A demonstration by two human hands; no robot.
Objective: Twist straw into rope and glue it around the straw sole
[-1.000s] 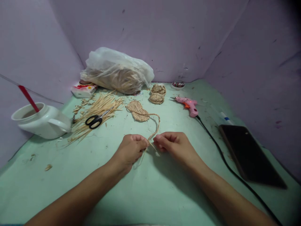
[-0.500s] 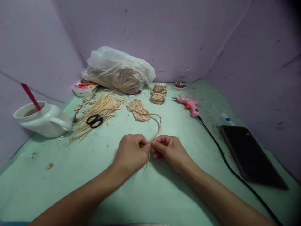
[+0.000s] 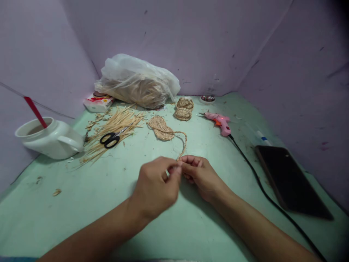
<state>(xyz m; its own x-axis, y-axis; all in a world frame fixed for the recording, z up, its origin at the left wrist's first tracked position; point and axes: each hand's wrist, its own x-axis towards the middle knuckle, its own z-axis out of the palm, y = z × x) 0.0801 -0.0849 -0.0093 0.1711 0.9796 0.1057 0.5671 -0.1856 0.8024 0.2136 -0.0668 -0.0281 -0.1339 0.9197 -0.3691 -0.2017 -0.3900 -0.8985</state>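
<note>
From where I stand, the two hands meet at the near end of a braided cord (image 3: 185,140). The right hand (image 3: 203,176) pinches it between thumb and fingers, probably to steady the strands. The left hand (image 3: 156,183) is brought up against it, slightly blurred, and I cannot tell whether its fingertips are closed on a strand. The cord bends away to the far side and joins a flat coiled piece (image 3: 161,130) lying on the green table (image 3: 81,225), the slack perhaps leaving the fingers room to work.

Left of that, black-handled scissors (image 3: 112,139) lie on loose straw strips (image 3: 120,118), seemingly within easy reach. At the near left is a white jug (image 3: 64,140) with a red stick (image 3: 35,112) in it.

Farther off are a smaller coiled piece (image 3: 183,110) and a bulging plastic bag (image 3: 137,82). To the right, a pink glue gun (image 3: 224,127) points its nozzle leftward, away from its black cable (image 3: 255,173), which runs nearer past a dark flat device (image 3: 293,182), likely to keep it beside the hands rather than under them
</note>
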